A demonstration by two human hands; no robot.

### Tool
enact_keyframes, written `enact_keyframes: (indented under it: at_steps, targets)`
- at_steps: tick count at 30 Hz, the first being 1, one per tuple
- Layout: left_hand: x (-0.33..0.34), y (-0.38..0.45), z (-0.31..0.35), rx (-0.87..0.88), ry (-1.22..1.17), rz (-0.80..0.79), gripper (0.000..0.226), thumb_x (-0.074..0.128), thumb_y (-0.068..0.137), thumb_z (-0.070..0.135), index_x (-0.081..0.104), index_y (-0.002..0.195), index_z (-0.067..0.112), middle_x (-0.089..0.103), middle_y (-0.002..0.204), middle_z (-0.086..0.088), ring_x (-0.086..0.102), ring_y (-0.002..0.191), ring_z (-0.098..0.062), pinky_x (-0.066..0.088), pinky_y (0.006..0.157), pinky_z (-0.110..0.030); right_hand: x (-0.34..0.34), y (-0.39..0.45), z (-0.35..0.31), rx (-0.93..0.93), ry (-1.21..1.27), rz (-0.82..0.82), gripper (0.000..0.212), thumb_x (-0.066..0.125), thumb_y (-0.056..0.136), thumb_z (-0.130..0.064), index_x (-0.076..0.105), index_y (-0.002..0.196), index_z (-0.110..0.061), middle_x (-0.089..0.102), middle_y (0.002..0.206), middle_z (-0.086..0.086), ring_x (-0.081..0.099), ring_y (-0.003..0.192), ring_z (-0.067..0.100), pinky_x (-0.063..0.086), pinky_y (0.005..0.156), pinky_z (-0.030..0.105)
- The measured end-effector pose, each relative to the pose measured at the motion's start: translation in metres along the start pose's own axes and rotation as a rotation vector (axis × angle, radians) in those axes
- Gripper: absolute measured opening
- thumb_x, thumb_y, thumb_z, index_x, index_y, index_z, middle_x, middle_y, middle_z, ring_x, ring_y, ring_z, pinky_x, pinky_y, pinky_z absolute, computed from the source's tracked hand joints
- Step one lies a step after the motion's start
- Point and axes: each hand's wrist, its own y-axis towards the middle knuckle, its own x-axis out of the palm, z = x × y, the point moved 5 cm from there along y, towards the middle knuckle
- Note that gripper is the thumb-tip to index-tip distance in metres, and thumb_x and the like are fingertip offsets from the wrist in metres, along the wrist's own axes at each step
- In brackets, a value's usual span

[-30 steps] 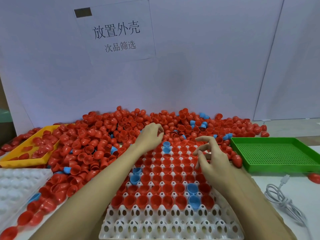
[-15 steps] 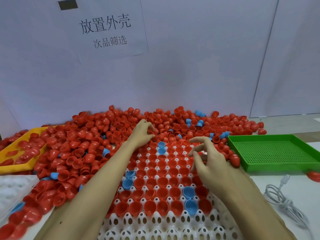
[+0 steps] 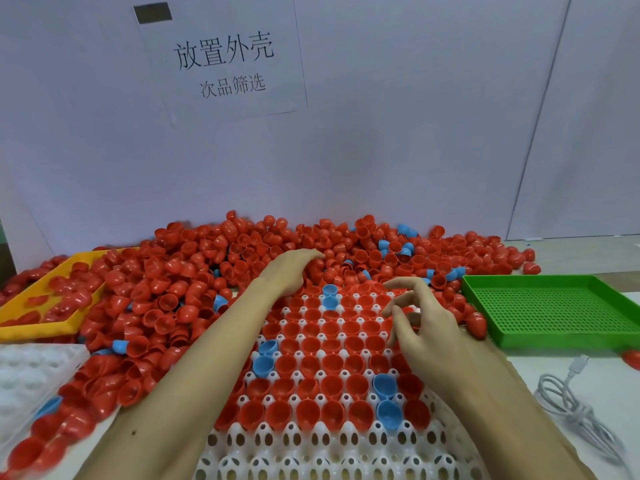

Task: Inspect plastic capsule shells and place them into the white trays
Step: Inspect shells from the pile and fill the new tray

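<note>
Fingers (image 3: 401, 287) of right hand (image 3: 426, 334) spread, holding nothing, above white tray (image 3: 311, 452); a careless brush could unseat seated capsule shells (image 3: 332, 362).

A pale lavender-white wall panel (image 3: 398, 140) closes the rear of the scene, standing upright behind the white worktop (image 3: 609, 379). A second panel (image 3: 602, 116) adjoins it on the right, the seam between them running as a thin slanted line. A white paper notice (image 3: 221, 60) is fixed to the left part of the wall, bearing printed Chinese characters and a small dark rectangle (image 3: 152, 12) at its upper corner. Lighting is even and diffuse, without hard shadows. A coiled white cable (image 3: 575, 414) lies at the right of the worktop.
</note>
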Motion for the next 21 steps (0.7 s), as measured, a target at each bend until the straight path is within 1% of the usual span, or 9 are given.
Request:
enact_keyframes:
  at_steps: [2,4,6,8,10,12,14,17,21]
  targets:
    - [0.005,0.005,-0.001,-0.018,0.008,0.017,0.057,0.047,0.094,-0.016,0.065,0.138,0.016,0.059,0.141,-0.005,0.057,0.131,-0.028,0.050,0.107,-0.042,-0.002,0.000,-0.002,0.003,0.008,-0.001,0.036,0.054,0.104,0.001,0.058,0.122,-0.031,0.068,0.091,-0.005,0.070,0.065,0.018,0.058,0.055,0.029]
    - [0.001,0.006,-0.005,-0.073,-0.029,0.124,0.041,0.053,0.095,-0.012,0.074,0.121,0.011,0.061,0.122,-0.007,0.061,0.115,-0.028,0.053,0.097,-0.040,-0.005,0.000,-0.003,0.003,-0.003,0.001,0.034,0.054,0.104,0.000,0.058,0.122,-0.029,0.068,0.091,-0.005,0.070,0.066,0.014,0.055,0.055,0.023]
    - [-0.007,0.005,-0.010,-0.109,-0.056,0.229,0.034,0.055,0.095,-0.010,0.077,0.112,0.009,0.061,0.112,-0.007,0.063,0.108,-0.027,0.051,0.089,-0.033,-0.005,0.001,-0.001,0.015,0.007,-0.004,0.034,0.054,0.104,0.001,0.058,0.122,-0.027,0.068,0.092,-0.004,0.071,0.066,0.015,0.054,0.055,0.021]
    - [-0.021,-0.003,-0.011,-0.138,-0.113,0.340,0.031,0.056,0.096,-0.009,0.078,0.109,0.008,0.061,0.108,-0.006,0.062,0.101,-0.022,0.050,0.088,-0.030,-0.005,0.001,-0.001,0.019,0.006,-0.006,0.034,0.054,0.104,0.001,0.058,0.122,-0.028,0.068,0.091,-0.004,0.070,0.066,0.016,0.054,0.055,0.022]
    - [-0.041,-0.018,-0.006,-0.171,-0.214,0.477,0.026,0.061,0.096,-0.006,0.079,0.108,0.008,0.064,0.108,-0.006,0.061,0.095,-0.016,0.054,0.091,-0.033,-0.003,0.001,-0.001,0.011,0.003,-0.008,0.035,0.054,0.104,0.000,0.059,0.121,-0.030,0.068,0.090,-0.006,0.070,0.065,0.017,0.054,0.054,0.023]
    - [-0.057,-0.043,0.003,-0.203,-0.367,0.560,0.022,0.067,0.095,-0.001,0.081,0.106,0.012,0.068,0.108,-0.003,0.067,0.090,-0.016,0.058,0.089,-0.031,-0.001,0.001,0.000,0.005,0.016,-0.018,0.036,0.055,0.104,-0.001,0.059,0.119,-0.033,0.069,0.091,-0.009,0.070,0.064,0.018,0.055,0.054,0.026]
    - [-0.061,-0.073,0.018,-0.228,-0.581,0.511,0.022,0.072,0.093,0.004,0.082,0.107,0.018,0.074,0.105,0.001,0.074,0.086,-0.014,0.061,0.086,-0.027,0.001,0.001,0.000,0.002,0.049,-0.030,0.036,0.056,0.104,-0.002,0.059,0.118,-0.036,0.069,0.095,-0.014,0.071,0.065,0.018,0.056,0.054,0.027]
    - [-0.053,-0.127,0.045,-0.266,-0.945,0.323,0.025,0.078,0.092,0.009,0.082,0.108,0.027,0.081,0.101,0.006,0.079,0.085,-0.014,0.062,0.087,-0.024,0.005,0.000,-0.005,0.009,0.134,-0.076,0.035,0.063,0.103,-0.008,0.062,0.121,-0.038,0.071,0.097,-0.012,0.074,0.069,0.019,0.062,0.061,0.033]
    - [-0.039,-0.178,0.074,-0.310,-1.170,0.160,0.026,0.084,0.088,0.015,0.083,0.107,0.033,0.080,0.108,0.009,0.080,0.094,-0.019,0.060,0.091,-0.023,0.014,-0.007,-0.020,-0.029,0.201,-0.293,0.047,0.072,0.099,-0.021,0.061,0.135,-0.048,0.070,0.116,-0.015,0.079,0.090,0.019,0.064,0.080,0.030]
